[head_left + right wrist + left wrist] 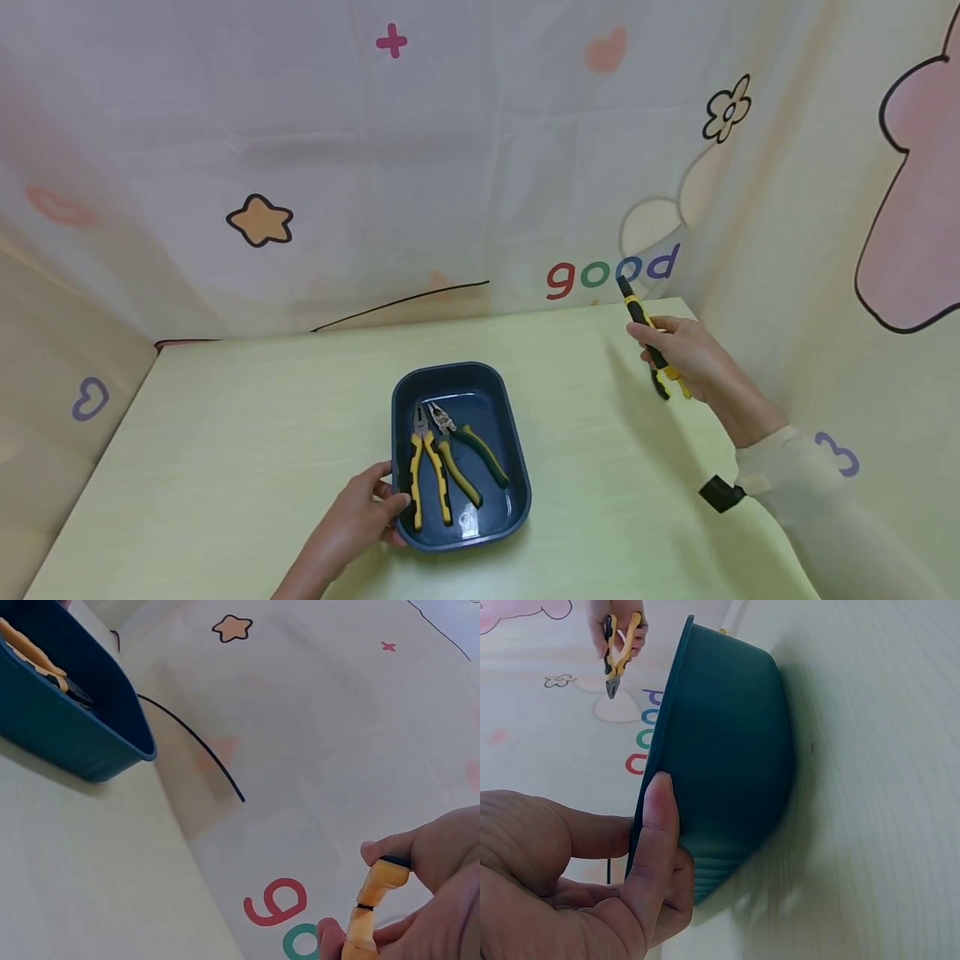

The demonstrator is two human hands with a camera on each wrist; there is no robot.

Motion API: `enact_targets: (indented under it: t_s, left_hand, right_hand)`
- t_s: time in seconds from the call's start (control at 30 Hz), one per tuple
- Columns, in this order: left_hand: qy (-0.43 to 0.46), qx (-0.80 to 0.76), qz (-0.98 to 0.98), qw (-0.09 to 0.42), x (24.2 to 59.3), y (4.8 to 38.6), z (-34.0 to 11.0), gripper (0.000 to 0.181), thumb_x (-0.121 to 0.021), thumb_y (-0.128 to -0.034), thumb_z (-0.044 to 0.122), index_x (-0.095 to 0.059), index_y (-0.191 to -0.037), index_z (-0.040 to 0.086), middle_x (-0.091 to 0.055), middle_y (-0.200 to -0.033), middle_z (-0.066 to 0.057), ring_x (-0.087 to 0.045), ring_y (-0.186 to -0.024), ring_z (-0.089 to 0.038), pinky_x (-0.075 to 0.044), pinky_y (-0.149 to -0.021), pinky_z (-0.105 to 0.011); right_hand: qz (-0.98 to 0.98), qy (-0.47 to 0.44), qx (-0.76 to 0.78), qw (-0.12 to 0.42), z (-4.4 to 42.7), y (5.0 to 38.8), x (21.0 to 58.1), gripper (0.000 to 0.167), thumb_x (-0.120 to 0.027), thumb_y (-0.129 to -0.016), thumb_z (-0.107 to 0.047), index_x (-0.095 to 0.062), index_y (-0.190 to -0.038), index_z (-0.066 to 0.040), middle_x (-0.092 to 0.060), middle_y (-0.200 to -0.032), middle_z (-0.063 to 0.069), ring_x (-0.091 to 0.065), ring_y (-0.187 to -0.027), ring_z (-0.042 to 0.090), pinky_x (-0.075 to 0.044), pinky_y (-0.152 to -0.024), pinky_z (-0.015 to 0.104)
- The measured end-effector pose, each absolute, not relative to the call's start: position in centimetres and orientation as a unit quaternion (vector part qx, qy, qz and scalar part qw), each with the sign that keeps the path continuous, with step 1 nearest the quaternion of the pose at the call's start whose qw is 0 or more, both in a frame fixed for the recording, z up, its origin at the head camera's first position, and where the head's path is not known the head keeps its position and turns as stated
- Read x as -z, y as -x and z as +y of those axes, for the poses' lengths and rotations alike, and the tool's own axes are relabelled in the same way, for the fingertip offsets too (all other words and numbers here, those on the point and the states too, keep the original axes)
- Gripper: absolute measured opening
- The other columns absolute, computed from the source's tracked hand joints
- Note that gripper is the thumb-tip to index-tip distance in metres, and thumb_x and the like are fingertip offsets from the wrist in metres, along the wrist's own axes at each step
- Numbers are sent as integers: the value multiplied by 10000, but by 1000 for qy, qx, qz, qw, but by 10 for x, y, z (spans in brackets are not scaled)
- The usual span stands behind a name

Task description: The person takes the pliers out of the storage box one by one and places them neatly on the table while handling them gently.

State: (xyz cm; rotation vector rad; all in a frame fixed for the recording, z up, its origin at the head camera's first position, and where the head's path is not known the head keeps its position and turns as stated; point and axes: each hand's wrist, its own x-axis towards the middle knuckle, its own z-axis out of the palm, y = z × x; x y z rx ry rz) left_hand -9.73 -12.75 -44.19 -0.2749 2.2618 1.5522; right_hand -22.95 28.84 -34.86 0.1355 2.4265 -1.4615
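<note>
A dark blue tray (495, 521) stands on the table, and my left hand (363, 512) grips its left rim, thumb inside and fingers against the outer wall. Two pairs of pliers lie in it: one with yellow-and-black handles (417, 483) on the left, one with green-and-yellow handles (483, 457) on the right. Over the table's right side, my right hand (686, 354) holds another pair of pliers (615, 664) by its yellow-and-black handles. In the left wrist view its handles are spread, with the metal nose pointing away from the hand.
The pale table (247, 450) meets a printed curtain (337, 167) along its back edge and at both sides. A small black square object (722, 494) is attached near the right sleeve's cuff (772, 458).
</note>
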Motion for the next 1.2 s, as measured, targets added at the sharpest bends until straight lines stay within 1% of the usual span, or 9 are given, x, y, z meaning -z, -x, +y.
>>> enact_targets:
  t_s: [0.13,0.23,0.37,0.47,0.57,0.67,0.87,0.97,1.2]
  left_hand:
    - [98,-549,807,193,443,98,-128,518,-614,-1006,-8,-417,-1475,-101,-552,-950,-148,-654,-614,-208,-613,-599,-369]
    - [97,-550,806,194,444,99,-129,512,-606,-1010,-12,-416,-1477,-101,-554,-954,-148,-658,-624,-208,-616,-604,-376]
    - [91,-557,804,186,445,98,-129,500,-602,-1009,-20,-424,-1469,-104,-553,-949,-153,-660,-618,-216,-618,-600,-386]
    - [89,-557,805,183,445,98,-129,501,-604,-1007,-20,-426,-1468,-104,-553,-945,-151,-658,-611,-214,-617,-596,-383]
    - [92,-552,807,185,445,98,-129,514,-608,-1007,-15,-417,-1476,-105,-555,-945,-149,-655,-609,-211,-614,-595,-377]
    - [99,-544,811,192,445,99,-129,526,-614,-1011,-3,-409,-1485,-100,-556,-951,-145,-651,-615,-208,-610,-599,-368]
    - [103,-540,812,197,447,100,-129,527,-619,-1013,6,-409,-1486,-94,-551,-958,-142,-649,-621,-208,-610,-606,-365]
    - [102,-544,809,195,446,100,-129,522,-614,-1011,-5,-411,-1482,-98,-553,-954,-146,-652,-614,-211,-613,-603,-373]
    - [108,-538,811,203,446,101,-128,537,-621,-1015,11,-399,-1493,-93,-556,-960,-141,-651,-626,-207,-610,-606,-352]
  right_hand:
    - [851,-59,500,149,288,233,354,823,-557,-1058,-457,-210,-1610,46,-550,-1062,121,-499,-924,211,-370,-691,295]
    - [851,-66,497,153,287,236,357,856,-556,-1056,-469,-169,-1618,48,-530,-1145,158,-506,-995,235,-397,-777,329]
    - [852,-72,495,154,285,238,361,868,-558,-1056,-462,-148,-1616,58,-505,-1247,214,-506,-1085,291,-431,-929,430]
    - [863,-74,477,148,283,238,364,862,-562,-1052,-469,-168,-1615,52,-515,-1267,245,-497,-1123,334,-433,-978,498]
    - [877,-70,455,137,281,239,369,859,-570,-1044,-485,-208,-1607,54,-504,-1289,260,-475,-1135,364,-440,-939,499]
    - [885,-62,444,125,280,239,374,826,-579,-1043,-470,-267,-1583,71,-470,-1310,260,-444,-1120,367,-422,-865,446]
    - [891,-54,437,111,278,241,384,711,-591,-1048,-410,-382,-1503,96,-439,-1151,202,-416,-955,291,-348,-705,354]
    - [892,-57,435,109,276,242,388,686,-596,-1049,-390,-397,-1482,102,-437,-1114,191,-419,-922,278,-349,-684,341]
    - [894,-52,432,105,276,247,400,629,-602,-1051,-371,-441,-1436,100,-456,-1132,198,-432,-965,292,-381,-709,348]
